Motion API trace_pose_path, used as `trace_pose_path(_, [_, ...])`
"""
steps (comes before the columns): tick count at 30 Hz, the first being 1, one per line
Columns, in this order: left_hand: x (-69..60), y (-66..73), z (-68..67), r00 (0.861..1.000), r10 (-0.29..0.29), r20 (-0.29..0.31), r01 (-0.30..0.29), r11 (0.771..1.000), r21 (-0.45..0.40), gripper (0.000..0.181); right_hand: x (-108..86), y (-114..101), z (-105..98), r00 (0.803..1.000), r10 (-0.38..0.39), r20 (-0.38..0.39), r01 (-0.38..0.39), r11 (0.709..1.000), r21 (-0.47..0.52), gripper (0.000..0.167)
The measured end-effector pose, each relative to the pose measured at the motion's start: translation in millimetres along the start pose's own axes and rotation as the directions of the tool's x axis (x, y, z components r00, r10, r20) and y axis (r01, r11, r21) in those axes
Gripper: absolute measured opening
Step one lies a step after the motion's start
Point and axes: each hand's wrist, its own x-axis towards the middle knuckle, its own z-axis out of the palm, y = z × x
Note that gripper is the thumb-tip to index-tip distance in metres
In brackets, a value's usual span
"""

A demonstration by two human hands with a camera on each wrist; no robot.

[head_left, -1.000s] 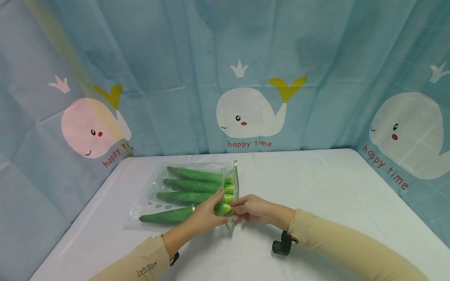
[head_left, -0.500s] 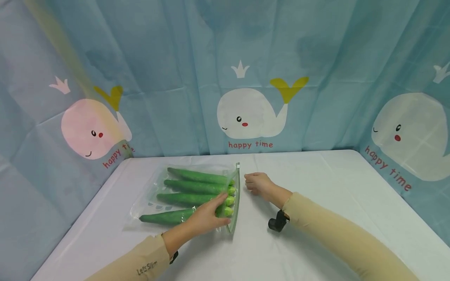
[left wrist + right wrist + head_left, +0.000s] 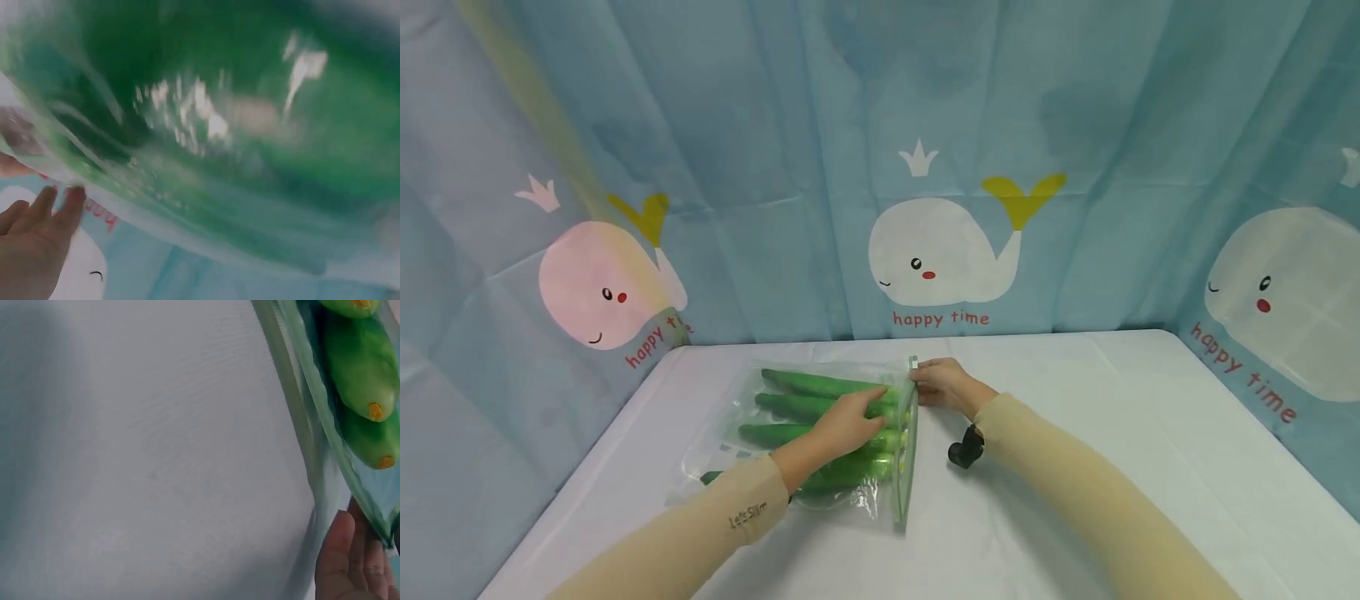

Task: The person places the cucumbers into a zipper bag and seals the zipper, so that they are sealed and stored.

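A clear zip bag (image 3: 868, 504) lies flat on the white table with several green cucumbers (image 3: 786, 433) side by side inside. Its green zip strip (image 3: 904, 492) runs along the right side, with a white slider (image 3: 913, 363) at the far corner. My left hand (image 3: 844, 427) is over the bag's top film, forefinger extended towards the far cucumber. My right hand (image 3: 943, 385) holds the far corner beside the slider. In the right wrist view, the bag's mouth gapes, showing cucumber ends (image 3: 369, 400), and my right hand's fingers (image 3: 374, 559) are around the corner. The left wrist view is blurred.
The white table (image 3: 1037, 483) extends right and in front of the bag. A light blue curtain (image 3: 790, 275) with printed whales hangs behind and along both sides. A black wrist camera (image 3: 966, 448) sits under the right wrist.
My right hand has gone from the bag's near mouth up to the far slider corner. My left hand has slid from the near cucumber ends towards the far ones.
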Motion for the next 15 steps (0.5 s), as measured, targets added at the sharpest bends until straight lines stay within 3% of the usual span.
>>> trace_pose_path(6, [36.9, -6.6, -7.2, 0.998, 0.021, -0.057, -0.009, 0.981, 0.193, 0.054, 2.8, -1, 4, 0.988, -0.153, 0.007, 0.153, 0.986, -0.072, 0.029])
trace_pose_path(11, [64.0, -8.6, -16.0, 0.993, 0.011, -0.118, 0.014, 0.978, 0.207, 0.053, -1.4, -7, 6, 0.957, -0.279, 0.076, 0.286, 0.952, -0.110, 0.020])
trace_pose_path(15, [77.6, -6.4, -20.4, 0.993, -0.004, -0.114, 0.026, 0.983, 0.184, 0.050, -3.5, -9, 2, 0.932, -0.332, 0.147, 0.348, 0.931, -0.105, 0.018])
